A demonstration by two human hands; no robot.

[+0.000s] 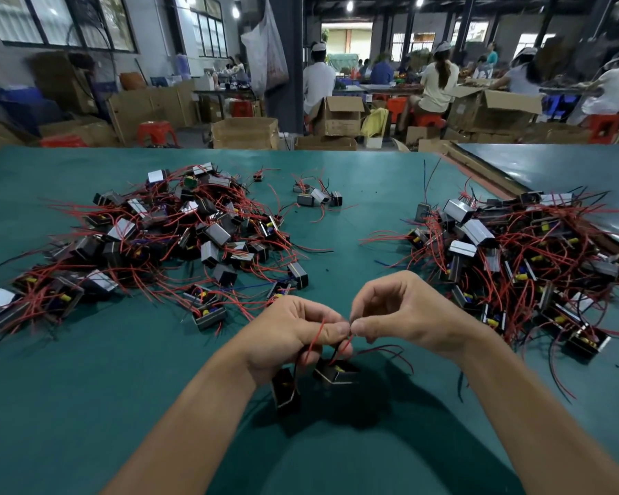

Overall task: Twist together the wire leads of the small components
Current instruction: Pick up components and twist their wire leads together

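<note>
Head view: at 6 o'clock, left hand [297,334] and right hand [404,316] pinch red leads [315,339], fingertips meeting; two components [336,373] dangle beneath. This pair looks mid-twist. Left pile [158,237] at 10 o'clock and right pile [515,251] at 2 o'clock suggest plenty remains.

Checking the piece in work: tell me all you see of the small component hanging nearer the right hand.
The small component is a dark boxy block with a pale metallic-looking band and a yellow part in its open top. It hangs tilted below the left hand, over the table; contact with it is unclear. A red lead rises from it into the grip of the left hand and right hand, whose fingertips pinch it. A second component hangs beside it, apart.
</note>
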